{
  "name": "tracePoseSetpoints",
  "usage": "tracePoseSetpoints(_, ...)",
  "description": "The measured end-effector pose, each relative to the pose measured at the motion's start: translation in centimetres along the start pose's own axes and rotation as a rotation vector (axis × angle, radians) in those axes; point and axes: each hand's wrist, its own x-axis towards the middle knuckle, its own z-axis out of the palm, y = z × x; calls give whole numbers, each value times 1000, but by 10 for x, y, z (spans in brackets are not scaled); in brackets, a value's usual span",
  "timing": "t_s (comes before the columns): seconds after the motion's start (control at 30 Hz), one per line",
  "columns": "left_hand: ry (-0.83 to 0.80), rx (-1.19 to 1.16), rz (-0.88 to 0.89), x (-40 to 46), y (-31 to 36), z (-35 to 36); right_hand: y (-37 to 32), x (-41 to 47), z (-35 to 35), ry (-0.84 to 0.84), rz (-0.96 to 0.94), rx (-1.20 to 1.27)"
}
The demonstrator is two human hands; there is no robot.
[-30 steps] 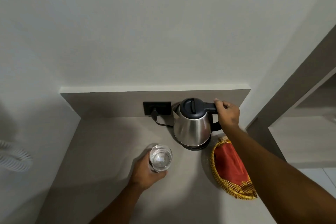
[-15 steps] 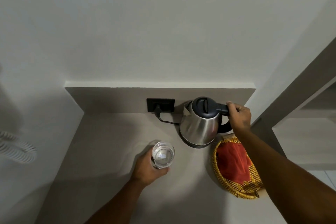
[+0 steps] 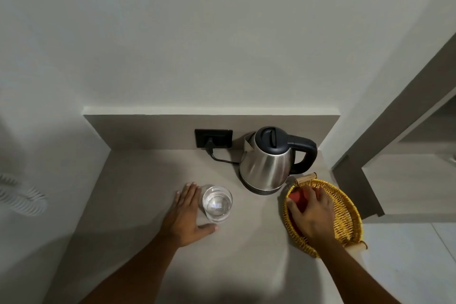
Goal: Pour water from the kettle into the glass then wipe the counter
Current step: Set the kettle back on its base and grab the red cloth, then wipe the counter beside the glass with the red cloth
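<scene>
A steel kettle [image 3: 267, 163] with a black lid and handle stands upright on its base at the back of the grey counter [image 3: 138, 180]. A clear glass [image 3: 217, 203] with water in it stands in front of it to the left. My left hand [image 3: 188, 215] lies open and flat on the counter just left of the glass, fingers apart, thumb near its base. My right hand [image 3: 312, 212] reaches into a yellow wicker basket [image 3: 345, 212] and rests on a red cloth [image 3: 296, 197], fingers curled over it.
A black wall socket [image 3: 213, 138] with the kettle's cord plugged in sits on the backsplash. A wall closes the counter on the left. To the right the counter ends by a door frame [image 3: 394, 111] and tiled floor. A white ribbed hose [image 3: 22, 196] shows at far left.
My right hand let go of the kettle handle and moved down into the basket onto the red cloth. My left hand released the glass and opened flat beside it.
</scene>
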Motion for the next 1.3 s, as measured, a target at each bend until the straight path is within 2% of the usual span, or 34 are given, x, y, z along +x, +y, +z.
tracePoseSetpoints(0.1,-3,121,5,-2,0,11,7,2,10,-84,49,-78)
tracePoseSetpoints(0.23,29,150,5,-4,3,15,17,2,13,-58,3,-151)
tracePoseSetpoints(0.33,15,164,8,-6,2,16,13,6,3,-77,17,-83)
tracePoseSetpoints(0.43,16,156,11,-6,1,16,-7,1,-12,43,14,92)
tracePoseSetpoints(0.5,6,158,9,-5,2,16,-27,-11,-17,170,-84,106)
tracePoseSetpoints(0.57,1,173,6,-5,2,17,-50,-29,-8,191,-187,76)
tracePoseSetpoints(0.7,10,181,-4,-3,0,20,-83,-63,33,-1,-368,-78)
tracePoseSetpoints(0.8,2,175,-19,-2,0,21,-80,-72,58,-145,-353,-197)
tracePoseSetpoints(0.87,16,111,-38,0,0,20,-75,-71,66,-162,-340,-206)
tracePoseSetpoints(0.97,27,-256,-58,2,6,7,-69,-69,68,-160,-356,-197)
tracePoseSetpoints(1.03,129,-445,-18,1,16,-2,-70,-70,68,-162,-355,-181)
tracePoseSetpoints(1.17,317,-575,9,4,47,-15,-71,-79,68,-203,-362,-195)
tracePoseSetpoints(1.3,326,-633,-16,0,52,-24,-63,-106,74,-287,-504,-206)
